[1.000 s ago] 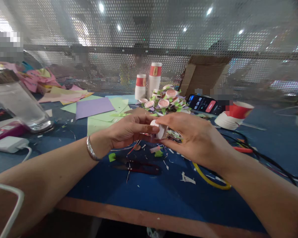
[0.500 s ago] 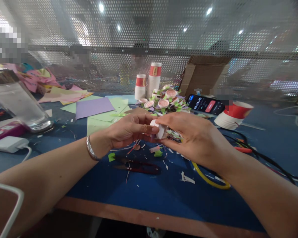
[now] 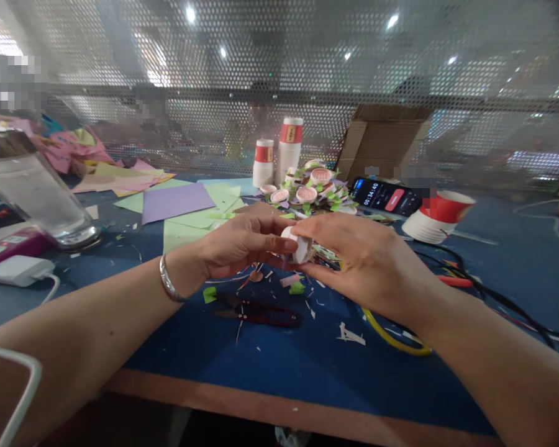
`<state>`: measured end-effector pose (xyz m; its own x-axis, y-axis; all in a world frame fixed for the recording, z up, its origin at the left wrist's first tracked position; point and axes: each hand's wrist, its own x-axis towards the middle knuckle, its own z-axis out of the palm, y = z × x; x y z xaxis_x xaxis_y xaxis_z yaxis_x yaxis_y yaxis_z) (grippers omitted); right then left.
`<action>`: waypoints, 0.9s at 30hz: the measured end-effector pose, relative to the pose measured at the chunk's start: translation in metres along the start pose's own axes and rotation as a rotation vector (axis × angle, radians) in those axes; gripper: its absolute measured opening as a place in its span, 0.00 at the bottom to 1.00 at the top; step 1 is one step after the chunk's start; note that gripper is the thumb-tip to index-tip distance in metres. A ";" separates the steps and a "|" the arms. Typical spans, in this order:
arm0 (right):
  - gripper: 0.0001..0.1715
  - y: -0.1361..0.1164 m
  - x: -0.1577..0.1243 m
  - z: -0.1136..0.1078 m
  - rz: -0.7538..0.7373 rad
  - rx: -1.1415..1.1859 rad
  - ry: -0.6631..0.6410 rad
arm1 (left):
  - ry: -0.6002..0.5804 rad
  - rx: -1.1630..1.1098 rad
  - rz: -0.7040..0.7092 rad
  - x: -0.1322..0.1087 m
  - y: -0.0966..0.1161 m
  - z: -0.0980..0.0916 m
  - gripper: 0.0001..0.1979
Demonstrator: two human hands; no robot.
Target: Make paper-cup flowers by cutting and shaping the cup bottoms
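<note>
Between my two hands, above the blue tabletop, is a small white paper piece, round in outline, with a bit of purple paper at its lower side. My left hand, a silver bangle on its wrist, pinches it from the left with the thumb in front. From the right, my right hand grips it between thumb and fingers. Part of the piece is hidden by the fingers. Below the hands lie dark red thread snips, among paper scraps and a green scrap.
Behind the hands are a heap of round paper pieces and stacked paper cups. A phone, a tipped red-and-white cup and cables stand right. Left are a purple sheet, green sheets, a glass of water and a white charger.
Both hands stay in nearly the same place around the white piece. The piece has turned slightly, and its purple bit now hangs a little lower.
</note>
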<state>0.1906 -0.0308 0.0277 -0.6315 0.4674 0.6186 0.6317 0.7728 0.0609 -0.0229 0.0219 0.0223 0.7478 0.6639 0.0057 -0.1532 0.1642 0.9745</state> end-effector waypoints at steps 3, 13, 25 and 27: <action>0.18 0.001 0.000 0.002 0.000 -0.010 -0.007 | 0.020 -0.009 -0.011 0.001 -0.002 -0.001 0.14; 0.19 0.003 -0.001 0.002 0.000 -0.013 0.012 | 0.019 -0.011 -0.013 0.001 -0.003 -0.004 0.16; 0.16 0.000 0.000 -0.001 0.044 0.076 -0.029 | 0.007 -0.023 -0.098 -0.002 0.002 -0.002 0.19; 0.17 0.001 0.000 -0.001 0.049 0.068 -0.035 | 0.013 -0.005 -0.092 -0.001 0.001 -0.001 0.20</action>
<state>0.1916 -0.0309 0.0282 -0.6169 0.5192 0.5915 0.6308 0.7756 -0.0228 -0.0244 0.0217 0.0234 0.7503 0.6554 -0.0870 -0.0871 0.2284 0.9697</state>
